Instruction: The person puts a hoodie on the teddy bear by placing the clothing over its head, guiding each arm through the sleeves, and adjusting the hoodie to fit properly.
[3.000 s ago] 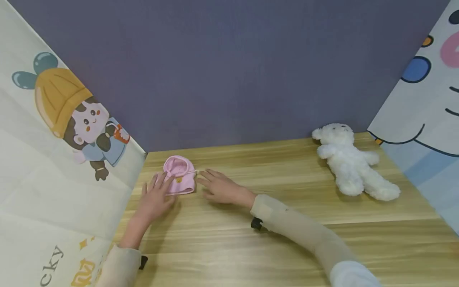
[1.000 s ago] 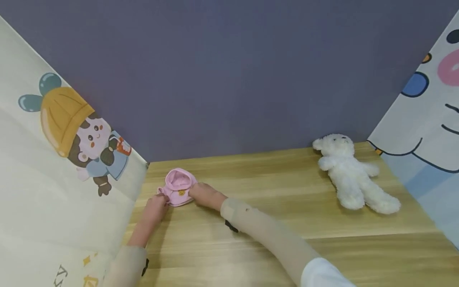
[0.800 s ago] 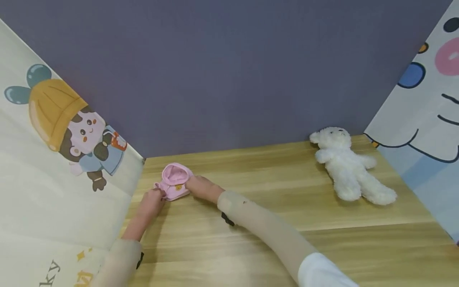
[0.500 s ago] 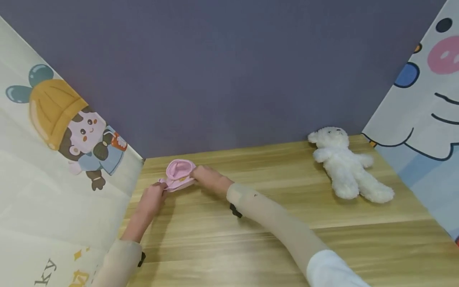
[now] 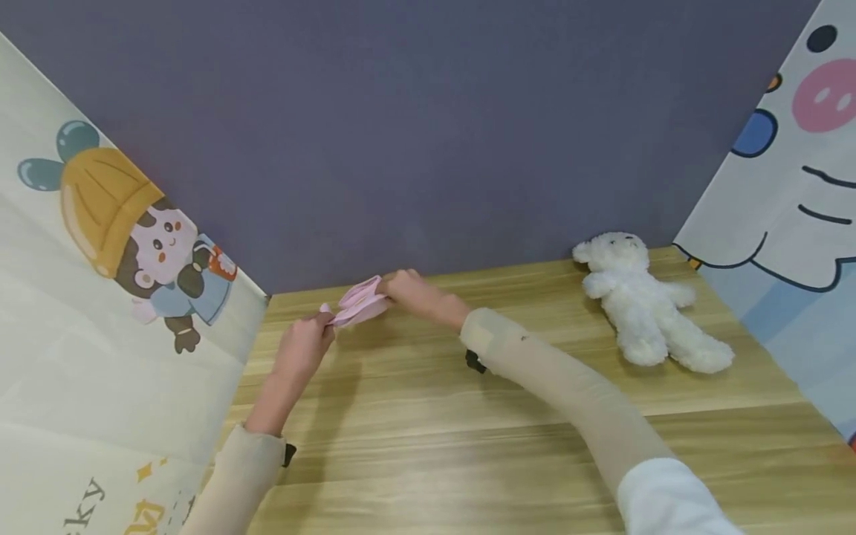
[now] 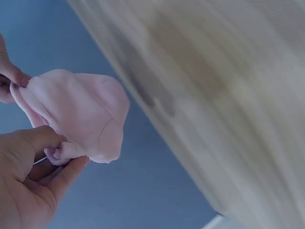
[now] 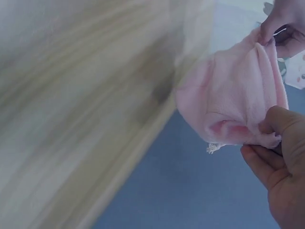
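A small pink hooded doll top (image 5: 361,305) hangs between both hands, above the far left part of the wooden table. My left hand (image 5: 305,346) pinches one side of it between thumb and fingers; the left wrist view shows the pink cloth (image 6: 81,107) bunched at those fingertips. On the opposite side my right hand (image 5: 420,295) pinches the other edge. In the right wrist view a short frayed cord end (image 7: 213,148) dangles below the doll top (image 7: 233,90). The yellow patch on its front is mostly hidden by the tilt.
A white plush toy (image 5: 635,301) lies on its back at the far right of the wooden table (image 5: 428,446). A dark grey-blue panel (image 5: 428,134) rises behind the table's back edge. Printed white sheets (image 5: 120,386) flank both sides.
Three seconds ago the doll top lay flat with my hands spread at it. Both hands have since gripped its sides, lifted it and tilted it, moving toward the back and slightly right.
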Action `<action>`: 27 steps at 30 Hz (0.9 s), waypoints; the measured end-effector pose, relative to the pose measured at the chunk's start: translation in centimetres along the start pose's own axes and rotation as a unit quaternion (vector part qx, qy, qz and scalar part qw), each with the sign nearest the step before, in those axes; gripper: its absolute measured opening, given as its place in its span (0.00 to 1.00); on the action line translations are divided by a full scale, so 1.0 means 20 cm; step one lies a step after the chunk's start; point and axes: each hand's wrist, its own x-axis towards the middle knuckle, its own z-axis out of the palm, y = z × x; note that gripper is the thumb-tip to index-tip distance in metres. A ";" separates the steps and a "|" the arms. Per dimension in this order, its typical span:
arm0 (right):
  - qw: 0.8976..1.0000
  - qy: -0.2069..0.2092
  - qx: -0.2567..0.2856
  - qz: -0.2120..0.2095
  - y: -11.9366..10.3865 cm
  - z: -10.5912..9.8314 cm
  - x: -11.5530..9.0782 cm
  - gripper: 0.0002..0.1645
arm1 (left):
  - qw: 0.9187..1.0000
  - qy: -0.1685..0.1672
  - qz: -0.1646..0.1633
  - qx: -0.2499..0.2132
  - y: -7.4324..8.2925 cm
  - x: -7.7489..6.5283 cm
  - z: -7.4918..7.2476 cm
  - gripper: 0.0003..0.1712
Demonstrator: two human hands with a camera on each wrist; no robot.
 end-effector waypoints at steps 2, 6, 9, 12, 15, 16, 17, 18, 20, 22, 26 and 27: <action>1.000 -0.002 0.000 0.002 0.02 -0.05 -0.02 0.08 | 1.000 0.008 0.002 -0.004 0.04 0.02 -0.01 0.07; 1.000 0.003 0.002 0.001 0.05 -0.15 -0.06 0.09 | 1.000 0.023 0.010 -0.009 0.12 0.06 -0.03 0.08; 1.000 0.008 0.001 -0.005 0.08 -0.23 -0.10 0.09 | 0.999 0.036 0.021 -0.013 0.18 0.09 -0.04 0.07; 1.000 0.009 -0.001 -0.014 0.12 -0.29 -0.14 0.10 | 0.998 0.045 0.029 -0.023 0.25 0.13 -0.03 0.06; 1.000 0.017 -0.007 -0.023 0.17 -0.36 -0.19 0.10 | 0.997 0.053 0.034 -0.035 0.32 0.17 -0.02 0.06; 0.999 0.022 -0.009 -0.023 0.19 -0.38 -0.21 0.10 | 0.997 0.057 0.037 -0.037 0.34 0.19 0.00 0.07; 0.999 0.028 -0.012 -0.024 0.22 -0.40 -0.23 0.10 | 0.997 0.060 0.038 -0.037 0.37 0.22 0.01 0.08; 0.999 0.034 -0.016 -0.024 0.24 -0.42 -0.25 0.10 | 0.996 0.065 0.042 -0.038 0.40 0.24 0.03 0.09; 0.998 0.048 -0.023 -0.021 0.30 -0.47 -0.30 0.10 | 0.995 0.073 0.054 -0.040 0.47 0.30 0.06 0.10; 0.997 0.060 -0.034 -0.020 0.36 -0.52 -0.36 0.10 | 0.994 0.075 0.065 -0.047 0.55 0.36 0.10 0.09; 0.995 0.079 -0.053 -0.024 0.47 -0.60 -0.47 0.12 | 0.993 0.064 0.078 -0.067 0.69 0.45 0.17 0.05; 0.995 0.083 -0.057 -0.025 0.49 -0.62 -0.49 0.13 | 0.992 0.061 0.079 -0.071 0.72 0.47 0.18 0.05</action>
